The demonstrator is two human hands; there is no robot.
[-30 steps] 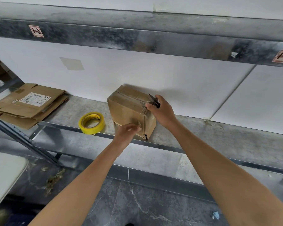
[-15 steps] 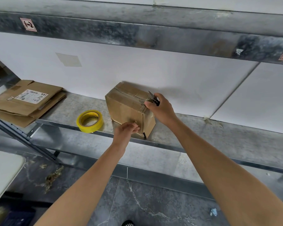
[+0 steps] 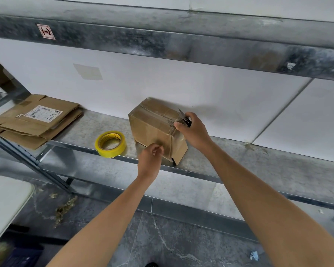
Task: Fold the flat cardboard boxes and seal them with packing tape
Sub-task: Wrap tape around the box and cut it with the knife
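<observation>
A grey metal shelf (image 3: 239, 166) carries three things. A stack of flat boxes (image 3: 35, 122) lies at its left end. A yellow tape roll (image 3: 112, 150) lies flat near the front edge. Just right of it stands a taped box (image 3: 152, 130), its near corner at the lip.

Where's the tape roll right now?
In the head view, the yellow tape roll lies flat at the front edge of the metal shelf, left of centre, between the flat cardboard stack and the taped box.
</observation>
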